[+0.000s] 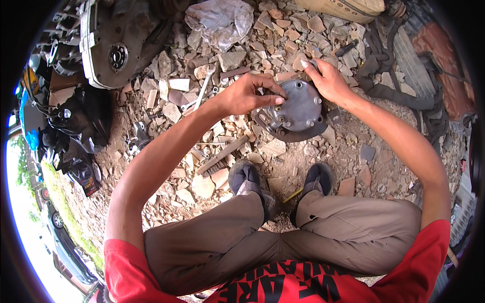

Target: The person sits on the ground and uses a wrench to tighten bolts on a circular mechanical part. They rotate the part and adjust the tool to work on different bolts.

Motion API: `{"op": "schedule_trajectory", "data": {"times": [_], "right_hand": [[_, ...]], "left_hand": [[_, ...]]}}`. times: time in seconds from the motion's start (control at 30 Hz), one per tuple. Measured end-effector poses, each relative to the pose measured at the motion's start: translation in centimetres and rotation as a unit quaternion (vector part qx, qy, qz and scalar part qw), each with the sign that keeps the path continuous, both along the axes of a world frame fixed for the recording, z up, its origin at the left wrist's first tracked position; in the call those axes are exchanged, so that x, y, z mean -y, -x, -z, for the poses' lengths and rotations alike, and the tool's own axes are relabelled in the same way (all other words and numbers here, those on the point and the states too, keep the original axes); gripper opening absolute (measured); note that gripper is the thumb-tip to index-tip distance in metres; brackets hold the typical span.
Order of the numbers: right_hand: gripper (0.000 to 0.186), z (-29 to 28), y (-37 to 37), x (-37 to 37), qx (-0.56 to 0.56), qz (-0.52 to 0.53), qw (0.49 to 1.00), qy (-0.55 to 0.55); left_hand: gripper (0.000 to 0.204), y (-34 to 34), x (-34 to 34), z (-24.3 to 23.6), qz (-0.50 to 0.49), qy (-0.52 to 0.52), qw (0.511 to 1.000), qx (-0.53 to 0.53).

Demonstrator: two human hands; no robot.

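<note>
A round grey metal cover [297,108] with bolts around its rim lies on the rubble in front of my feet. My left hand [248,93] rests its fingertips on the cover's near left edge, fingers bent over the metal. My right hand [327,80] touches the cover's far right rim with thumb and fingers. Neither hand holds a tool. I squat with both knees bent, feet in dark sandals just below the cover.
A wrench [204,91] and a wire brush [222,155] lie on the broken stones to the left. A large engine casing [117,43] stands at the upper left, beside black bags [76,131]. A crumpled white cloth [220,20] lies at the top. Straps and rusty parts [429,65] fill the right.
</note>
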State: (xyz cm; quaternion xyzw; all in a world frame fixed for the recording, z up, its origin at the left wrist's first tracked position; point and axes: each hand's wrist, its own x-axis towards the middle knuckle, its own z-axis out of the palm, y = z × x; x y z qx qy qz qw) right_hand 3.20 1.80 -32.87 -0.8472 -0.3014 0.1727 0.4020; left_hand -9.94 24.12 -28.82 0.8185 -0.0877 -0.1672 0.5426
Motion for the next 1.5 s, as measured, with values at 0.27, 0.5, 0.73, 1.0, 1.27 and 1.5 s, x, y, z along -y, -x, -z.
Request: {"op": "schedule_trajectory", "data": {"times": [0.27, 0.5, 0.73, 1.0, 1.27, 1.5], "right_hand": [[0.052, -0.5, -0.2, 0.0, -0.024, -0.008, 0.999, 0.038], [0.052, 0.0, -0.4, 0.1, -0.037, -0.011, 0.999, 0.02], [0.055, 0.1, -0.4, 0.1, -0.001, -0.007, 1.0, 0.02], [0.052, 0.0, -0.4, 0.2, 0.001, -0.013, 1.0, 0.018], [0.05, -0.2, -0.3, 0.2, -0.002, -0.011, 1.0, 0.022], [0.05, -0.5, -0.2, 0.0, -0.01, -0.012, 1.0, 0.019]], "left_hand": [[0.026, -0.1, 0.2, 0.2, -0.018, 0.001, 1.0, -0.015], [0.025, -0.8, 0.3, -0.3, 0.0, 0.02, 0.997, -0.077], [0.027, -2.3, 0.5, -2.5, 0.114, -0.155, 0.973, 0.124], [0.023, -2.3, 3.5, -4.6, 0.162, -0.435, 0.877, 0.127], [0.016, -1.2, 7.1, -5.8, 0.178, -0.584, 0.781, 0.131], [0.025, -1.1, 5.7, -6.0, 0.134, -0.538, 0.83, 0.064]]}}
